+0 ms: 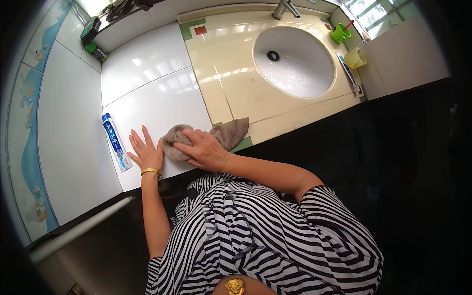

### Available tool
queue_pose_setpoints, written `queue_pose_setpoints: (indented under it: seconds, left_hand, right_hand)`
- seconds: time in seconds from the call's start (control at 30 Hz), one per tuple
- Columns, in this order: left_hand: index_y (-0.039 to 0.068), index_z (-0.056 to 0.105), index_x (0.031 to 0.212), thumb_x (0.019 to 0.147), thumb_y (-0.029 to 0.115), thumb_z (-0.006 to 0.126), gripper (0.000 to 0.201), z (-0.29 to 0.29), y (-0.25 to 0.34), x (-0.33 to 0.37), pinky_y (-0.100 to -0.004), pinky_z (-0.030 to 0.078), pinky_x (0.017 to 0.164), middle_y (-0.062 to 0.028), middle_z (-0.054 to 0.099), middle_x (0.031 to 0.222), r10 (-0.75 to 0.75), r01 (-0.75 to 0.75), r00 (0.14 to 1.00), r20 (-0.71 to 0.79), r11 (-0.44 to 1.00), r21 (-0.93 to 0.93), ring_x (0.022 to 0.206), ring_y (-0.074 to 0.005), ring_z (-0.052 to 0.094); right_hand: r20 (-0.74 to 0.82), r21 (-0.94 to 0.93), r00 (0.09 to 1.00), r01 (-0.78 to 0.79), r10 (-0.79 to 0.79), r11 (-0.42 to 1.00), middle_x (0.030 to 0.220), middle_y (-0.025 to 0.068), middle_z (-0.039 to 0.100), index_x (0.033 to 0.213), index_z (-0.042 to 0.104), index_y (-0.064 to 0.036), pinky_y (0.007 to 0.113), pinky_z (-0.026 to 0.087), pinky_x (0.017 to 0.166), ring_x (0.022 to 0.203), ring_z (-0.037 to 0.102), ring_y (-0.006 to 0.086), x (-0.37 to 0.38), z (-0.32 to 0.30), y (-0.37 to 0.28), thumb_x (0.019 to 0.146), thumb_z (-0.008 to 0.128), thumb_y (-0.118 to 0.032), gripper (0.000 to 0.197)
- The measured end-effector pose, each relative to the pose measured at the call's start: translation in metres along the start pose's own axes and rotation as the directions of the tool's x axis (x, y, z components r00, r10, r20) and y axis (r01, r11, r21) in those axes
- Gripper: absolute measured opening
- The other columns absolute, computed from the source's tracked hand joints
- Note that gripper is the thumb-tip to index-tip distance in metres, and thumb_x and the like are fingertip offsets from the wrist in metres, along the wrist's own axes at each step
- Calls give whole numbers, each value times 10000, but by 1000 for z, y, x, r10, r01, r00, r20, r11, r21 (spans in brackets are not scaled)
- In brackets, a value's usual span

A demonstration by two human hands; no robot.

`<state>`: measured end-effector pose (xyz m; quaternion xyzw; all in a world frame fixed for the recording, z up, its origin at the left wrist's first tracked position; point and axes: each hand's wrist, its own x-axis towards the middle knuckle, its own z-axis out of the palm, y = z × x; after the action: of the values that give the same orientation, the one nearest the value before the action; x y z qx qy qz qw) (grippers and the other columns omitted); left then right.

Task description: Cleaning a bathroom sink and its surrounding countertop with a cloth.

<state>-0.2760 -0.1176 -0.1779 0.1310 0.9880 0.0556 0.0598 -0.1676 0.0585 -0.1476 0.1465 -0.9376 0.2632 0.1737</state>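
A greyish-brown cloth point(230, 132) lies bunched at the front edge, partly on white tile and partly on the cream counter. My right hand point(204, 149) grips its bunched left part, fingers curled into the fabric, while the other end trails to the right. Just left of the cloth, my left hand point(148, 153) rests flat on the white tiled surface point(152, 98) with its fingers spread and holds nothing. Beyond those fingertips a blue and white toothpaste tube point(116, 142) lies along the tiled wall.
A white oval sink point(300, 69) is set into the cream counter point(231, 83), under a metal faucet point(285, 9). On the right stand a green cup point(339, 33) and a yellow cup point(355, 58), beside another toothpaste tube point(346, 69). A green-capped container point(96, 52) sits at the far left corner.
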Motion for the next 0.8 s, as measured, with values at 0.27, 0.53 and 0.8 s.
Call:
queue_pose_setpoints:
  seconds: [0.27, 0.53, 0.8]
  left_hand:
    - [214, 115, 1417, 850, 555, 382, 713, 4, -5, -1, -625, 59, 997, -120, -9, 1474, 2, -2, 1000, -22, 1000, 21, 1356, -294, -10]
    - [225, 115, 1417, 841, 575, 378, 723, 8, -10, 2, -608, 43, 1008, -117, -9, 1475, 2, -1, 999, -38, 1000, 23, 1357, -288, -8]
    - [232, 135, 1414, 834, 570, 403, 723, 9, -7, 2, -615, 67, 1005, -99, 13, 1478, -28, 30, 998, -54, 999, 34, 1358, -282, 14]
  right_hand:
    - [-75, -286, 960, -281, 271, 916, 1250, 104, 404, 1173, 533, -220, 390, 309, 901, 1084, 407, 267, -63, -44, 41, 575, 719, -261, 627]
    - [-367, -430, 812, -581, 455, 691, 1231, 117, 423, 1178, 534, -212, 403, 315, 926, 1104, 402, 287, -143, -112, 117, 615, 673, -240, 581]
    - [-485, -467, 725, -687, 488, 557, 1185, 107, 473, 1154, 551, -202, 410, 349, 901, 1072, 428, 309, -182, -172, 203, 671, 638, -240, 493]
